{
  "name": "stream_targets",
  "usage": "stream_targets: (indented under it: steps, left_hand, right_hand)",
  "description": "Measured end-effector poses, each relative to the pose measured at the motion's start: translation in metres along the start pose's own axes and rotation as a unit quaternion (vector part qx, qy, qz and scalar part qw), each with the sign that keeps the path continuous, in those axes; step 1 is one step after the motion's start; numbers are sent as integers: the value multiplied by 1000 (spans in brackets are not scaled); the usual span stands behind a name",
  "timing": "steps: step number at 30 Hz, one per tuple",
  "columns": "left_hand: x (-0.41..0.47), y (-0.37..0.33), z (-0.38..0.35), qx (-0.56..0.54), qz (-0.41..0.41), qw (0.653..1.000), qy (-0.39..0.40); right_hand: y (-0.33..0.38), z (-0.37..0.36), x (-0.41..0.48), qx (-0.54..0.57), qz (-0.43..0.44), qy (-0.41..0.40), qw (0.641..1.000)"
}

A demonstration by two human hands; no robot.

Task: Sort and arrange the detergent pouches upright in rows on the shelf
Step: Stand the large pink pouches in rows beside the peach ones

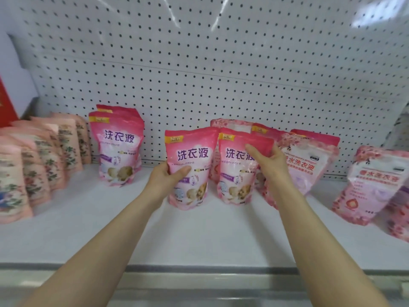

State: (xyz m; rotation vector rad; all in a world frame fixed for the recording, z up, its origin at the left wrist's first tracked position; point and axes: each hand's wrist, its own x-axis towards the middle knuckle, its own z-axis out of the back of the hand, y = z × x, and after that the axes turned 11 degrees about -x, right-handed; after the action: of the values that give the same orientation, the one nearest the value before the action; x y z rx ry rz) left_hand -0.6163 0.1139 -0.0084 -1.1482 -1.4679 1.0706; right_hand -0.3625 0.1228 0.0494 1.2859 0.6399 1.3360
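Note:
Two bright pink detergent pouches stand upright side by side on the white shelf (199,235). My left hand (171,177) grips the left pouch (194,156) by its left edge, thumb across the front. My right hand (269,161) holds the right pouch (234,165) near its upper right corner. Further left, a short row of matching pink pouches (117,147) stands against the back wall. Behind and right of my right hand lean rose-patterned pouches (307,160), tilted and partly hidden.
A row of pale peach floral pouches (44,160) fills the left side. More rose-patterned pouches (374,185) lean at the far right. A white pegboard (221,74) backs the shelf. A metal rail (199,273) runs along the front edge.

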Motion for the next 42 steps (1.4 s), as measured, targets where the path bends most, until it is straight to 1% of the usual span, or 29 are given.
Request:
stream_targets:
  steps: [1, 3, 6, 9, 13, 19, 24, 28, 33, 38, 42]
  left_hand:
    - [-3, -1, 2, 1, -6, 1000, -6]
    - [-10, -1, 7, 2, -18, 1000, -24]
    - [-28, -6, 21, -29, -25, 998, -51]
    - [-49, -14, 47, -76, -47, 993, -80]
    - [-72, -29, 97, -112, -59, 985, -119]
    - [-96, -41, 169, -80, -69, 982, -159]
    - [-106, -44, 200, -58, -74, 981, -169]
    - [-108, -45, 209, -47, -77, 983, -159]
    - [-102, -42, 214, -44, -74, 985, -147]
    - [-96, -39, 211, -52, -66, 987, -136]
    - [-94, -40, 210, -51, -51, 989, -128]
  right_hand:
    - [-4, -2, -4, 28, -31, 24, 999]
    - [-6, -7, -7, 43, -50, 17, 998]
    - [1, -16, -12, 12, -31, -22, 999]
    - [12, -33, -27, 19, -12, -29, 999]
    - [28, -71, -48, 88, -16, 9, 996]
    - [58, -164, -66, 151, -38, 96, 983]
    - [82, -231, -62, 168, -46, 125, 977]
    - [88, -264, -58, 175, -52, 131, 975]
    - [77, -279, -60, 177, -48, 150, 972]
    - [76, -289, -69, 219, -33, 130, 966]
    - [74, -282, -67, 175, -6, 134, 975]
